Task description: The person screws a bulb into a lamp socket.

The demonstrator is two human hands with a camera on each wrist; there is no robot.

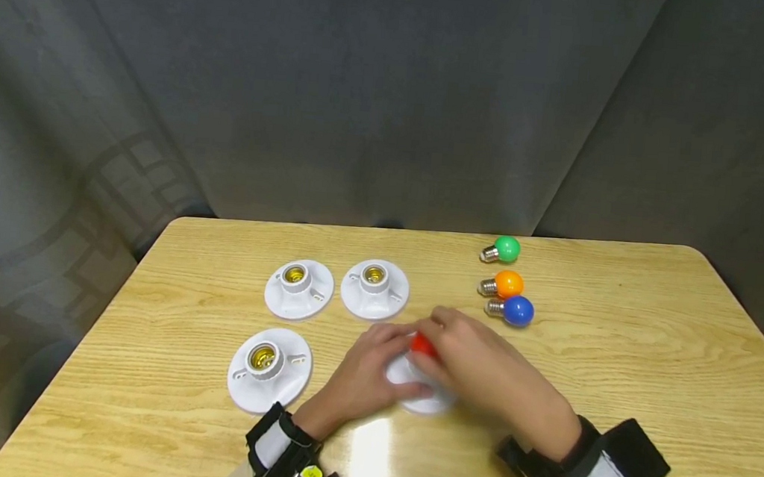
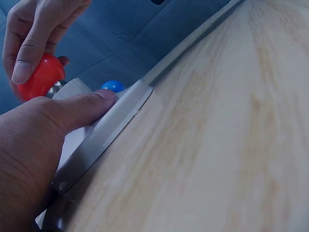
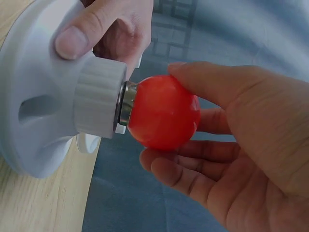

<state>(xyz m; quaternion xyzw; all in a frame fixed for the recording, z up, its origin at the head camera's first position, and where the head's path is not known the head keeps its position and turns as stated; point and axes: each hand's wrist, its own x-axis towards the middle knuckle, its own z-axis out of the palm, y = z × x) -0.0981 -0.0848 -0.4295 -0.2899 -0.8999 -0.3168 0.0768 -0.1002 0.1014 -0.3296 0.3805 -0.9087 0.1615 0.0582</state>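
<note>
My right hand point(image 1: 477, 354) pinches a red light bulb point(image 3: 164, 113) between thumb and fingers. The metal screw end of the bulb sits in the mouth of a white lamp holder point(image 3: 99, 96), with part of the cap still showing in the right wrist view. My left hand point(image 1: 368, 368) grips this holder on the table, its thumb point(image 2: 91, 104) lying across the round base and its other fingers on the far side of the socket. In the head view both hands cover much of the holder and bulb.
Three more white lamp holders, one at the left point(image 1: 284, 388), one behind it point(image 1: 296, 303) and one near the back middle point(image 1: 373, 309), have bare sockets. Green point(image 1: 507, 248), orange point(image 1: 509, 284) and blue point(image 1: 518, 310) bulbs lie at the back right of the wooden table point(image 1: 649, 349).
</note>
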